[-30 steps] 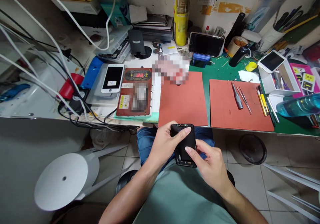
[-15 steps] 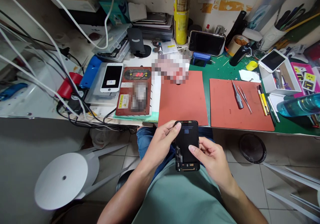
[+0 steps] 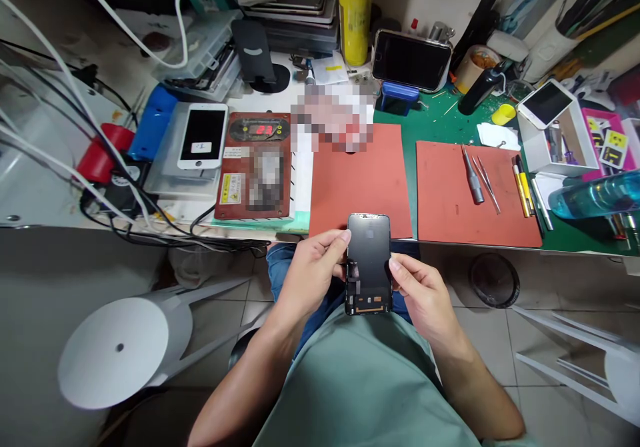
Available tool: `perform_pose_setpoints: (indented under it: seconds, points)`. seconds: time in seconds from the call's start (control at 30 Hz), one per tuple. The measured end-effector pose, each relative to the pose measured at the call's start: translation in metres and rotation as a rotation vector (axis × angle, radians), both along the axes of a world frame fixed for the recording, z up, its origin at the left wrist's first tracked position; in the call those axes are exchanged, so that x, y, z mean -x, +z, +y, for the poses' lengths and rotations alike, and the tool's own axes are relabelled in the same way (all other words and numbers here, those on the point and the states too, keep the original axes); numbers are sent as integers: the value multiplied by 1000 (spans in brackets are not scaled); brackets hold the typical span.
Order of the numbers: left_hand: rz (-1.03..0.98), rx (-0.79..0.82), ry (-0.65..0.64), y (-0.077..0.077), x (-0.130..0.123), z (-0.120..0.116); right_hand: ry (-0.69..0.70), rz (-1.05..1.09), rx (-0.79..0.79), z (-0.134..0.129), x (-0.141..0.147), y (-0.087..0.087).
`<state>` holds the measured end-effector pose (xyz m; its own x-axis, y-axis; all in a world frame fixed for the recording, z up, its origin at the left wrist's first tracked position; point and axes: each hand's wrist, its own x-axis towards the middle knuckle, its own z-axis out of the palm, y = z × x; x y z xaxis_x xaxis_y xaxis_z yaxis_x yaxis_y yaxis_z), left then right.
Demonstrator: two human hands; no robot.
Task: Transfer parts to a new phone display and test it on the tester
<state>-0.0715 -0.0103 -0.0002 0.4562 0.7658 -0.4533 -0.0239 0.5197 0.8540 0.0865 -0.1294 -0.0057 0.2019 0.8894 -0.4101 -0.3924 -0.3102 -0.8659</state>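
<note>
Between my two hands is a black phone screen (image 3: 369, 254), its back side facing up with flex cables and small metal contacts along the lower end. My left hand (image 3: 320, 260) pinches its left edge, thumb near the upper corner. My right hand (image 3: 417, 284) grips the right edge about halfway down, thumb at the rim. The screen is over my lap, just in front of the table edge. Beyond it lies a reddish-brown mat (image 3: 360, 187). My fingers under the screen are mostly hidden.
A heating plate (image 3: 255, 167) with a red display and a white phone (image 3: 203, 137) are at left. On the right mat (image 3: 440, 214) lie a screwdriver (image 3: 473, 177), tweezers (image 3: 487, 184) and yellow pens (image 3: 523, 190). A blue bottle (image 3: 600, 195) lies far right. Cables (image 3: 100, 120) hang at left.
The screen has moved slightly up and tilted, its back now catching more light. My right thumb has slid from the screen's back to its right edge. The view has shifted a little.
</note>
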Motion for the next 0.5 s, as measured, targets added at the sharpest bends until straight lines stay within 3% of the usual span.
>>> perform_pose_setpoints:
  seconds: [0.33,0.5]
  points:
    - [0,4,55,2,-4,4,39,111,13,-9,2,-3]
    - [-79,25,50,6,0,-3,-32,123,-14,-6,1,-1]
